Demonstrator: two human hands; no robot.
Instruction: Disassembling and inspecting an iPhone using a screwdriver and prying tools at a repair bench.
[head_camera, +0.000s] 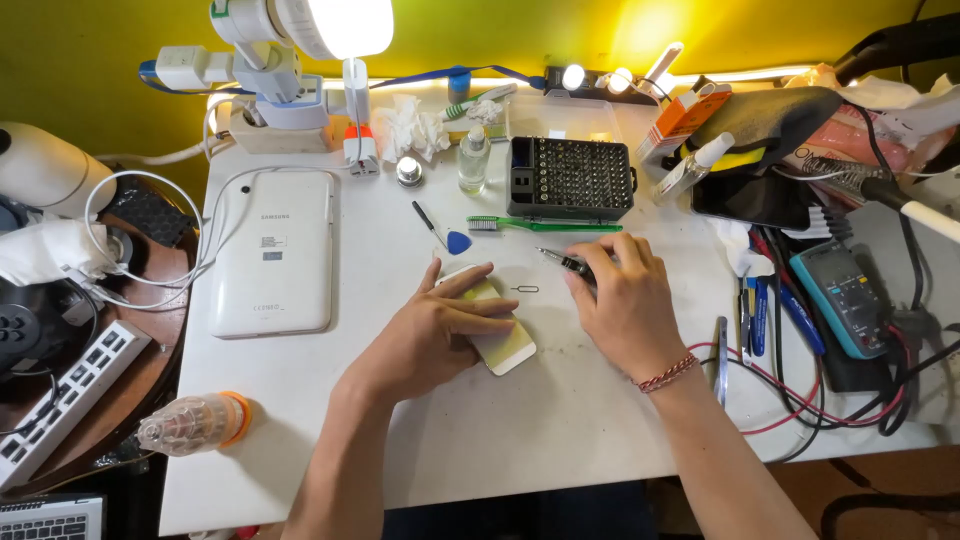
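Hands met near the middle of the white desk (560, 430). The left hand (435, 335) lay flat over a small pale phone (508, 348), its grip spread, fingers pressing the phone's back down and thumb along its upper edge. The phone lay face down on the desk, slanted, its lower right corner showing past the fingers. The right hand (625, 300), a red cord at the wrist, had its grip closed on a slim dark screwdriver (562, 261) whose tip pointed up and left, above the phone and apart from it. A small metal pin (524, 289) lay on the desk between the two hands, just beside the phone.

Behind the hands lay a green toothbrush (540, 226), and behind that stood a black bit case (571, 178), open. A blue pick (459, 242) sat left of the toothbrush. A white tablet (273, 252) lay face down at the left, well apart from the phone. A teal meter (845, 298) rested among cables at the right.
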